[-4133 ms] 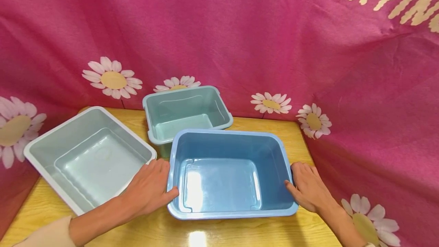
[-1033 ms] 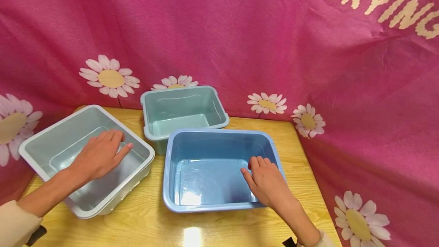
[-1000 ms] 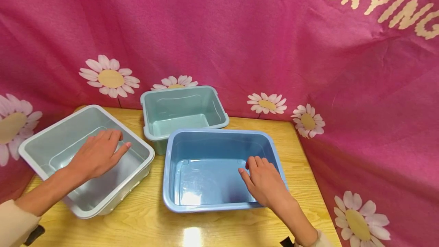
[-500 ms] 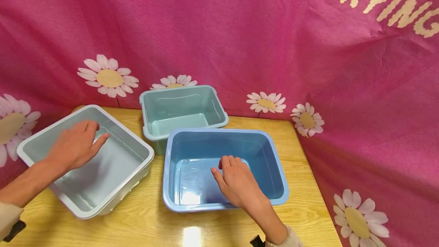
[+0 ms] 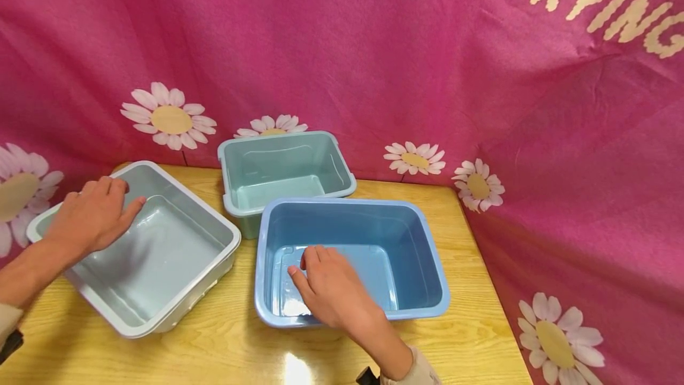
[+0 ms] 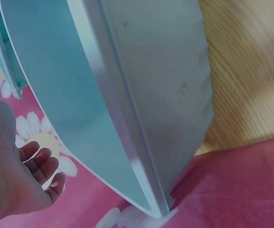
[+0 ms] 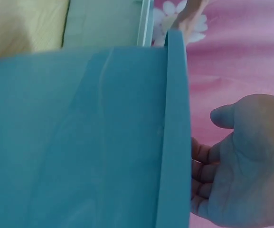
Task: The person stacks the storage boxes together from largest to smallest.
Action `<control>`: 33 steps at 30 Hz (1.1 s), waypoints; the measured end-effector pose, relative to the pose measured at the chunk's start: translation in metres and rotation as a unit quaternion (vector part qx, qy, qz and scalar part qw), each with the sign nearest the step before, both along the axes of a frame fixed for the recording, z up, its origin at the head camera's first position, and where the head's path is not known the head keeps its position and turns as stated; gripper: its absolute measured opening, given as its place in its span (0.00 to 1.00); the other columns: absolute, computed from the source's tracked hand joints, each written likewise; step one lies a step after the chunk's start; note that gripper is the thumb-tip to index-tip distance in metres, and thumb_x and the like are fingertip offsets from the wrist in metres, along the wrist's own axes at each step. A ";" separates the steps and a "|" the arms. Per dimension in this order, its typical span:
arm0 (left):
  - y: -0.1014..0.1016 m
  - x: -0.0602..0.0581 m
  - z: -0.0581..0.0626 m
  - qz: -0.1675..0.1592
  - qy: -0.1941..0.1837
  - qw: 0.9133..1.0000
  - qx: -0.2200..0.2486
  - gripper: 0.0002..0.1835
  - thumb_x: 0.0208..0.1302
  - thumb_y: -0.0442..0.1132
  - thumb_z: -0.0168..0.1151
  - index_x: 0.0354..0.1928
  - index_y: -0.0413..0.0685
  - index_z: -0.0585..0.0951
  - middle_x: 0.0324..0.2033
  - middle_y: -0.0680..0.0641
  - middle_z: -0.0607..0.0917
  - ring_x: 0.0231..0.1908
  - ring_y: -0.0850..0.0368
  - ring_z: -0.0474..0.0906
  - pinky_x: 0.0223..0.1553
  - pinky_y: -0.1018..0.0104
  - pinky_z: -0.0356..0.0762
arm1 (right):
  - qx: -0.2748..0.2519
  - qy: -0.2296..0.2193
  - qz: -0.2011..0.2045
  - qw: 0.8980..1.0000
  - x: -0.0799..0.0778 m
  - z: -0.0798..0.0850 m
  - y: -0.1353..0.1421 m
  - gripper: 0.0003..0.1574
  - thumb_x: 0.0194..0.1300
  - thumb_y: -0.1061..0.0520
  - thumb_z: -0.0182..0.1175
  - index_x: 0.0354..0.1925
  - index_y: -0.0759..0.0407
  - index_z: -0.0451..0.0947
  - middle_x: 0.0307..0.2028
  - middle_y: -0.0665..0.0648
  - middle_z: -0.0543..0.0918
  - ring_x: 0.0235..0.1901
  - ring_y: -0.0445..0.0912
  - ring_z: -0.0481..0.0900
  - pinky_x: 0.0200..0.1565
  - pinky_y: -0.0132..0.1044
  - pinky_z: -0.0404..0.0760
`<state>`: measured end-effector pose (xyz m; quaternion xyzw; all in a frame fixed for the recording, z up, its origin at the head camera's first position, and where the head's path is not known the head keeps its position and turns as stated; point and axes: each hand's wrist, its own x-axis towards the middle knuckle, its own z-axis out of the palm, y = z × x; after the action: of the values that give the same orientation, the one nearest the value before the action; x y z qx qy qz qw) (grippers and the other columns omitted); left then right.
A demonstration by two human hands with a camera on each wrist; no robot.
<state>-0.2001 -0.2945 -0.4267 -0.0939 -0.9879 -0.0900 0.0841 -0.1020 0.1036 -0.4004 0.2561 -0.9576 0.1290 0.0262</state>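
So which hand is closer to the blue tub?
Right. The right hand is above the blue tub; the left hand is above the gray tub, off to the blue tub's left.

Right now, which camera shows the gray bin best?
Head view: it shows most of the gray bin, rim and inside, though the left hand hides some. The left wrist view shows its wall and rim, cropped; the right wrist, a slice past the blue bin.

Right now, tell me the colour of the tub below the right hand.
That tub is plain blue; it shows best in the head view.
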 end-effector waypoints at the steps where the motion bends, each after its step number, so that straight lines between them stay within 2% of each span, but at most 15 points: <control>1: -0.002 -0.001 0.000 0.005 -0.010 1.000 -0.003 0.21 0.61 0.48 0.55 0.37 0.32 0.67 0.30 0.35 0.70 0.32 0.38 0.68 0.27 0.44 0.66 | 0.001 0.000 0.004 1.000 0.001 0.000 -0.004 0.17 0.70 0.44 0.41 0.33 0.54 0.66 0.27 0.47 0.66 0.31 0.44 0.67 0.37 0.35 0.67; 6: -0.015 -0.006 -0.002 0.022 -0.031 0.999 -0.014 0.23 0.63 0.50 0.52 0.38 0.30 0.66 0.32 0.32 0.69 0.35 0.34 0.66 0.30 0.42 0.63 | 0.015 0.013 0.023 1.000 0.004 0.000 -0.028 0.17 0.69 0.44 0.42 0.31 0.54 0.65 0.26 0.47 0.64 0.29 0.43 0.64 0.34 0.33 0.66; 13: -0.026 -0.013 -0.004 0.028 -0.024 0.999 -0.029 0.23 0.62 0.49 0.53 0.35 0.31 0.64 0.29 0.33 0.69 0.32 0.34 0.67 0.29 0.42 0.64 | 0.044 0.045 0.042 0.997 0.008 0.004 -0.064 0.20 0.70 0.43 0.40 0.29 0.55 0.63 0.25 0.49 0.64 0.30 0.44 0.65 0.35 0.32 0.66; 17: -0.029 -0.017 -0.002 0.034 -0.031 0.998 -0.038 0.24 0.63 0.49 0.52 0.38 0.29 0.64 0.33 0.29 0.69 0.36 0.32 0.66 0.37 0.39 0.61 | 0.052 0.031 0.056 0.997 0.011 0.007 -0.084 0.20 0.70 0.42 0.39 0.29 0.54 0.64 0.27 0.49 0.66 0.32 0.45 0.68 0.37 0.32 0.68; 21: -0.033 -0.020 -0.002 0.041 -0.038 0.997 -0.047 0.24 0.63 0.49 0.52 0.37 0.28 0.64 0.32 0.30 0.69 0.36 0.32 0.66 0.38 0.39 0.61 | 0.068 0.006 0.069 0.995 0.014 0.008 -0.104 0.24 0.70 0.40 0.36 0.31 0.55 0.67 0.29 0.49 0.69 0.34 0.44 0.69 0.39 0.30 0.68; 27: -0.037 -0.024 -0.004 0.044 -0.047 0.996 -0.056 0.23 0.62 0.48 0.52 0.35 0.30 0.64 0.30 0.32 0.69 0.33 0.35 0.66 0.34 0.41 0.64 | 0.108 -0.035 0.052 0.992 0.013 0.005 -0.128 0.32 0.70 0.38 0.30 0.38 0.59 0.71 0.30 0.49 0.70 0.35 0.43 0.68 0.43 0.30 0.66; 33: -0.043 -0.027 -0.008 0.053 -0.057 0.995 -0.068 0.23 0.63 0.48 0.52 0.33 0.30 0.63 0.28 0.34 0.68 0.33 0.35 0.65 0.35 0.41 0.63 | 0.132 -0.042 0.006 0.990 0.010 -0.006 -0.143 0.32 0.69 0.37 0.32 0.36 0.60 0.72 0.28 0.52 0.71 0.31 0.44 0.66 0.37 0.31 0.65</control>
<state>-0.2268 -0.3376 -0.4343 -0.0417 -0.9985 -0.0228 0.0261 -0.0921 -0.0395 -0.4069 0.2572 -0.9650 0.0119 -0.0493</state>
